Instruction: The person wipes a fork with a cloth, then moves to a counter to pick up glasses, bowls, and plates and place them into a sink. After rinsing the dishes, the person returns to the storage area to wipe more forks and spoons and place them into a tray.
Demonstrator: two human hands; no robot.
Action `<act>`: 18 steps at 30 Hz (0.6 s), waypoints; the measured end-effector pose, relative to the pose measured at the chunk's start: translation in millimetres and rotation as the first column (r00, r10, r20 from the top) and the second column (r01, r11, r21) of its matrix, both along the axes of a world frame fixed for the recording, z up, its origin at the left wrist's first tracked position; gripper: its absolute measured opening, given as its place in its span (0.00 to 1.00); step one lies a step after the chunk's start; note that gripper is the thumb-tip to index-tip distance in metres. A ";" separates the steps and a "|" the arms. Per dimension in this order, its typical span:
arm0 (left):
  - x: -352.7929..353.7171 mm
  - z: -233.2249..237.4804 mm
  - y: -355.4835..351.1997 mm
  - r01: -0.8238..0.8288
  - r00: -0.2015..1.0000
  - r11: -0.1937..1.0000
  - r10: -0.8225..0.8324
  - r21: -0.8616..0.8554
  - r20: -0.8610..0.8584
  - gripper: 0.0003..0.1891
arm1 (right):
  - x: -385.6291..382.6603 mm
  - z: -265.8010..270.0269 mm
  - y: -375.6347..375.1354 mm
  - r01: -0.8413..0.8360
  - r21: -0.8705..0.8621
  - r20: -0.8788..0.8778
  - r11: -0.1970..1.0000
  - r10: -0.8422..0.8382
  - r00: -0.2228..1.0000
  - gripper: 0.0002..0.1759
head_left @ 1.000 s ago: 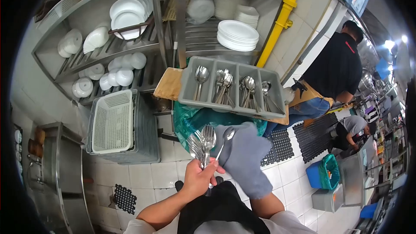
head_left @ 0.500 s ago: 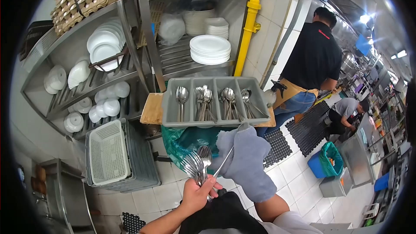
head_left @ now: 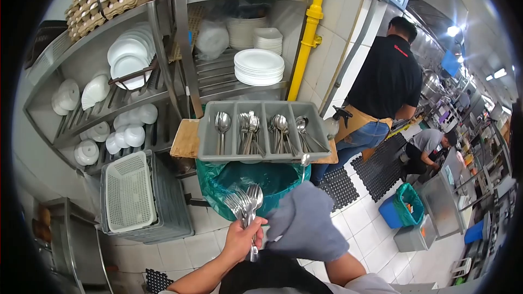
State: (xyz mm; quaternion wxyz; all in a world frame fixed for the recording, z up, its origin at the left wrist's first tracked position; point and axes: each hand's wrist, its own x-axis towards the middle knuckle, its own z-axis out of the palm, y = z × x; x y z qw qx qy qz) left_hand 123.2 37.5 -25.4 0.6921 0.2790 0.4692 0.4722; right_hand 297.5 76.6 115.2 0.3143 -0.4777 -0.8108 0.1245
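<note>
My left hand (head_left: 243, 238) is closed around a bunch of forks (head_left: 235, 202) and spoons (head_left: 254, 193), heads pointing up. A grey cloth (head_left: 310, 218) covers my right hand, hiding its fingers; only the wrist (head_left: 346, 270) shows below it. From the top of the cloth a single spoon (head_left: 305, 160) sticks up, gripped through the fabric. Just beyond, a grey cutlery tray (head_left: 218, 158) has four-sided compartments holding spoons (head_left: 222, 124), forks (head_left: 249, 126) and other cutlery. Under it sits a bin lined with a green bag (head_left: 215, 182).
Metal racks on the left and ahead hold white plates (head_left: 259, 65) and bowls (head_left: 131, 136). Stacked grey crates with a white basket (head_left: 128, 193) stand at left. A co-worker in a black shirt (head_left: 384, 76) stands at right; another person (head_left: 430, 144) crouches farther off.
The spoon at the cloth has gone from slanting between my hands to upright near the tray's front edge. My right hand and cloth have shifted slightly away from the left hand's cutlery.
</note>
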 end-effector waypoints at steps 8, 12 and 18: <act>-1.6 -11.3 -21.2 0.033 0.987 0.999 -0.031 -0.006 0.157 0.15 | 23.6 -51.4 76.7 0.034 -0.008 -0.460 0.999 -0.034 0.887 0.10; -8.2 -6.5 -19.1 -0.102 0.995 0.990 0.100 0.097 0.025 0.15 | 8.1 -65.0 56.7 -0.005 -0.133 -0.484 0.991 -0.060 0.873 0.09; -9.2 7.7 -10.8 -0.106 0.988 0.989 0.117 0.103 -0.104 0.10 | -28.0 -69.6 18.2 -0.072 0.015 -0.016 0.997 0.072 0.997 0.10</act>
